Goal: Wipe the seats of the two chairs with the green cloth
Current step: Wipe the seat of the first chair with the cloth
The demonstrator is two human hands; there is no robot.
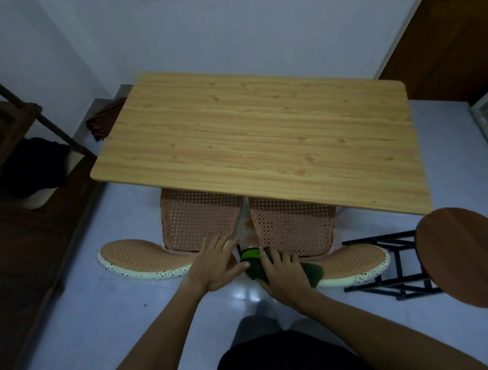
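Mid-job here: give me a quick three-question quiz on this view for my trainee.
1. True or false: the cloth lies on the floor.
2. Which hand holds the cloth?
3. Fill in: the left chair and right chair are pushed under the ___.
Key: 1 false, it lies on the right chair's back; 2 the right hand; 3 table.

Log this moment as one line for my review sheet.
left hand: flat on left chair | right hand: holds green cloth at back of right chair | both seats partly under table
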